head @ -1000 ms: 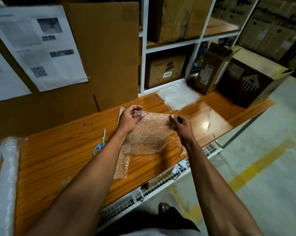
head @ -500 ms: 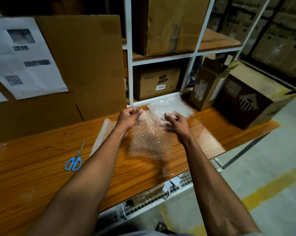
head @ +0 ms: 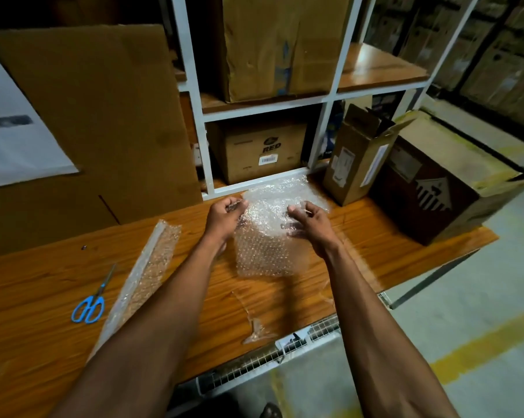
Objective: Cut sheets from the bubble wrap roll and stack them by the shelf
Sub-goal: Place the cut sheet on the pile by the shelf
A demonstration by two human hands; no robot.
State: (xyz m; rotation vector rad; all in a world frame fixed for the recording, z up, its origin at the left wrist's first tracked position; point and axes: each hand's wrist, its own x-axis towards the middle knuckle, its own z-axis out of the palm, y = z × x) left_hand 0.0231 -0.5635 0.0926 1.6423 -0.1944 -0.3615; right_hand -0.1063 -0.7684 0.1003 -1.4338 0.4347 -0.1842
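Note:
A cut bubble wrap sheet hangs over the wooden table, its top edge reaching the stack of sheets that lies at the foot of the white shelf. My left hand pinches the sheet's top left corner. My right hand is at the sheet's right edge with fingers spread and relaxed, touching it. A long bubble wrap strip lies on the table to the left, beside blue-handled scissors. The roll is out of view.
An open small carton and a large dark box stand at the table's right end. A cardboard panel leans against the back. A plastic scrap lies near the front edge. Boxes fill the shelf.
Both hands carried the sheet forward and right, from mid-table to the stack by the shelf. My right hand's pinch has loosened into spread fingers. The view has shifted right.

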